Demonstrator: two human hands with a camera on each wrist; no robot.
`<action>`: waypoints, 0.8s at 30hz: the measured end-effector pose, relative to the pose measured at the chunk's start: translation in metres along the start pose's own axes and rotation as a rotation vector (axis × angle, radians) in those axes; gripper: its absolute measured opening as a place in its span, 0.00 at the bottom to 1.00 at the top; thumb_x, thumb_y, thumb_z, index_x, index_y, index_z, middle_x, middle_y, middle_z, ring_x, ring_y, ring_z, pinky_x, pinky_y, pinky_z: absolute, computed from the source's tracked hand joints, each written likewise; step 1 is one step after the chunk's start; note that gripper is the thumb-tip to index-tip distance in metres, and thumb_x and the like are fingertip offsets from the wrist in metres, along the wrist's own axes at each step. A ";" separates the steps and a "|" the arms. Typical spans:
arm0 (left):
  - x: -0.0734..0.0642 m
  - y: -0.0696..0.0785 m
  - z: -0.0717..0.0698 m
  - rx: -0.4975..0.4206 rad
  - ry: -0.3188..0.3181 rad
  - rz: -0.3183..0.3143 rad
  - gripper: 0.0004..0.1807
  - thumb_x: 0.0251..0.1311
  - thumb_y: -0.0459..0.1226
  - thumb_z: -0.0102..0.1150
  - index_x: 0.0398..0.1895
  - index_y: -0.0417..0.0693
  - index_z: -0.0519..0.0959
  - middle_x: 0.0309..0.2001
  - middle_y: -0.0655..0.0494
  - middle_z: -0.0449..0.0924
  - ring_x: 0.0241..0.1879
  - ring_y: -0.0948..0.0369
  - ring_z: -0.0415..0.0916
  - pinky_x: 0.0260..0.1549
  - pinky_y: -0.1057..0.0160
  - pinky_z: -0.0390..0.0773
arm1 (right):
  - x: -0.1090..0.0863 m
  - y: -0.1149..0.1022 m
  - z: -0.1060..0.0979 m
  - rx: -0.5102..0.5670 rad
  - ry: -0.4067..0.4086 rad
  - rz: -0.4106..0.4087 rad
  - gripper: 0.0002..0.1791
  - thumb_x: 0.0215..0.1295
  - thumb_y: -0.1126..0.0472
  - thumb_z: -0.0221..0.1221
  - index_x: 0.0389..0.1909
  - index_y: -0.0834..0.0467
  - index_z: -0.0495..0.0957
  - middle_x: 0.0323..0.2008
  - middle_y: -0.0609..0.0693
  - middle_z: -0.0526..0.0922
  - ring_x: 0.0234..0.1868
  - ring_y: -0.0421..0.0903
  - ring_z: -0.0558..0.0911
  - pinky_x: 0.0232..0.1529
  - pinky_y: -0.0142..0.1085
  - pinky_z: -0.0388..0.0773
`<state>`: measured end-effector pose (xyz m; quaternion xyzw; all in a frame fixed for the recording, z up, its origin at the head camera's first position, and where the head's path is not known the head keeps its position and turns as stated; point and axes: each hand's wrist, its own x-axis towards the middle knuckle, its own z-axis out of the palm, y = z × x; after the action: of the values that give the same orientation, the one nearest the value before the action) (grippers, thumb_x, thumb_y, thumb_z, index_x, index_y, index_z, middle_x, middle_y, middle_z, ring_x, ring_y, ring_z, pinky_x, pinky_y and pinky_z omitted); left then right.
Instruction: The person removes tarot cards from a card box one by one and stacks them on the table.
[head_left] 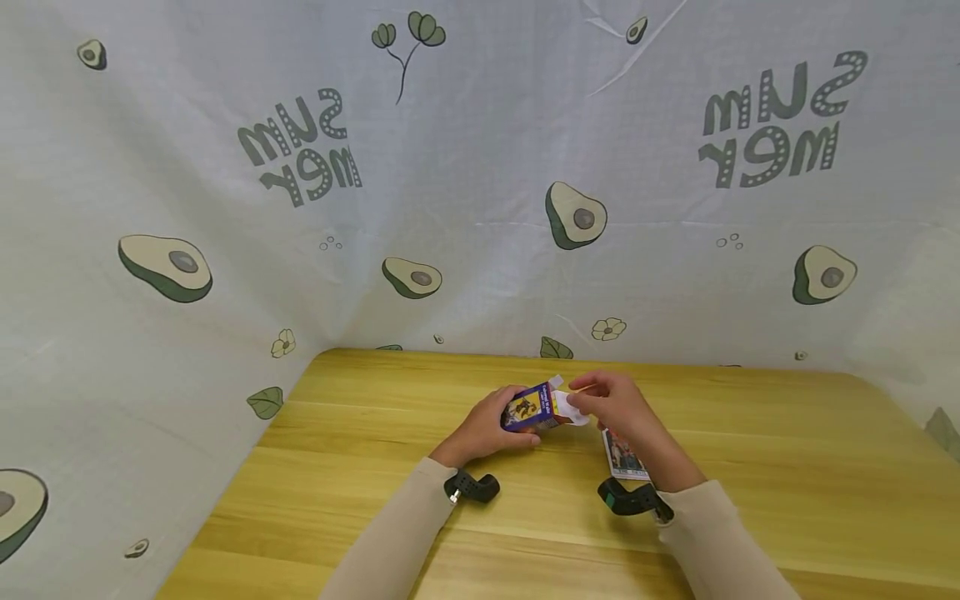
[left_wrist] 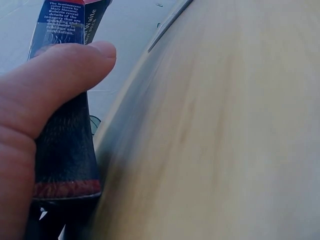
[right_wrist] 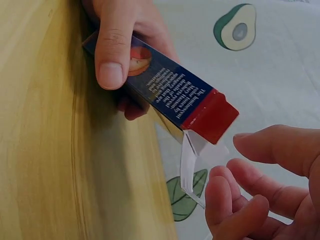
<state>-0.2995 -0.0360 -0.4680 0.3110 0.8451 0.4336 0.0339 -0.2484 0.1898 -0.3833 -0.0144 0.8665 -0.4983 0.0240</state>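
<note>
My left hand [head_left: 486, 427] grips a dark blue tarot card box [head_left: 525, 408] with a yellow picture panel, tilted just above the table. In the left wrist view the thumb [left_wrist: 65, 75] lies across the box's printed narrow side [left_wrist: 60, 22]. The box's end is open, with a red side flap [right_wrist: 215, 117] and a white lid flap [right_wrist: 187, 167] sticking out. My right hand [right_wrist: 275, 185] is beside that flap, thumb and fingers apart and loosely bent; whether a fingertip touches the flap, I cannot tell. Picture cards [head_left: 624, 458] lie below the right wrist, partly hidden by it.
A wooden table [head_left: 360, 475] with light yellow grain spans the lower view. Behind it and along its left side hangs a pale cloth [head_left: 465, 167] printed with avocados and lettering. Each wrist wears a black band camera, the left one [head_left: 472, 487] close to the tabletop.
</note>
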 end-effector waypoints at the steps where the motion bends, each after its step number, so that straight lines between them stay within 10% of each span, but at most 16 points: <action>1: 0.000 0.000 0.000 0.003 0.001 -0.001 0.42 0.49 0.53 0.72 0.67 0.58 0.65 0.52 0.59 0.72 0.46 0.64 0.70 0.44 0.66 0.72 | 0.000 0.000 0.001 0.000 -0.003 -0.001 0.19 0.65 0.59 0.61 0.52 0.66 0.76 0.38 0.58 0.80 0.34 0.52 0.75 0.26 0.36 0.73; 24: 0.001 0.002 0.000 0.003 -0.004 -0.012 0.40 0.50 0.51 0.72 0.66 0.56 0.66 0.52 0.59 0.72 0.46 0.64 0.70 0.46 0.66 0.71 | 0.000 0.003 0.022 -0.093 0.016 0.052 0.21 0.62 0.56 0.63 0.50 0.66 0.73 0.38 0.59 0.80 0.30 0.47 0.78 0.28 0.37 0.77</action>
<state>-0.2994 -0.0346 -0.4662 0.3069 0.8474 0.4316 0.0375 -0.2469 0.1724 -0.3974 0.0111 0.8891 -0.4567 0.0295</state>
